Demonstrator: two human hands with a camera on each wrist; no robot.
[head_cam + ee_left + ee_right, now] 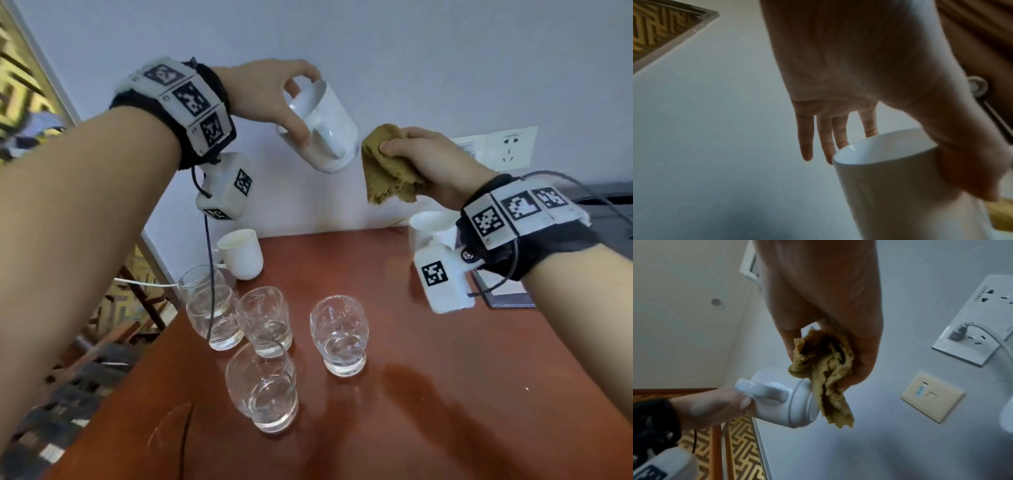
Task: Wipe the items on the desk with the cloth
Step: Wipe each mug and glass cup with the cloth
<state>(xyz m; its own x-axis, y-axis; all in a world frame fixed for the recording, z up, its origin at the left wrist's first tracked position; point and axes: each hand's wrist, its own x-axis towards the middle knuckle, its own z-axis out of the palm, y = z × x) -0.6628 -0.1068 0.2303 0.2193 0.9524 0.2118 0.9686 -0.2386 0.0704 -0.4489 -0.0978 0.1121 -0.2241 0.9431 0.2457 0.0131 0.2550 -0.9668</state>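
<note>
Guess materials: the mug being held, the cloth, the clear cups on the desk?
Mug: likely glazed ceramic; opaque white, glossy highlights, thick moulded handle. Cloth: woven or terry textile, mustard-brown, matte, frayed edges, hangs limp from the right hand. Clear cups: probably glass; transparent with thick bases, though clear plastic cannot be ruled out.

Both arms were raised, wrists banded.
We had left hand gripping, fingers curled; right hand pinching, thumb forward.
</note>
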